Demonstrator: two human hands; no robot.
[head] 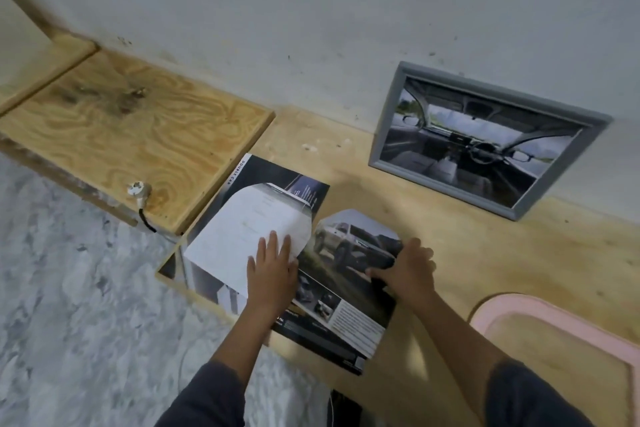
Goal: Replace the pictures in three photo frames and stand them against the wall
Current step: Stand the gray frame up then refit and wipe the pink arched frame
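The left hand (pixel 273 267), grip wide, is pressing the magazine's (pixel 346 322) white page (pixel 249 236); the right hand (pixel 407 270) is gripping the truck page (pixel 349 239) beside it.

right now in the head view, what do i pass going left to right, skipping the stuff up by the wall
plywood board → left hand → car picture → right hand → pink-edged panel

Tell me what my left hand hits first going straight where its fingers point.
The left hand lies on the white sheet; straight on comes more sheet, then likely the dark page of the brochure.
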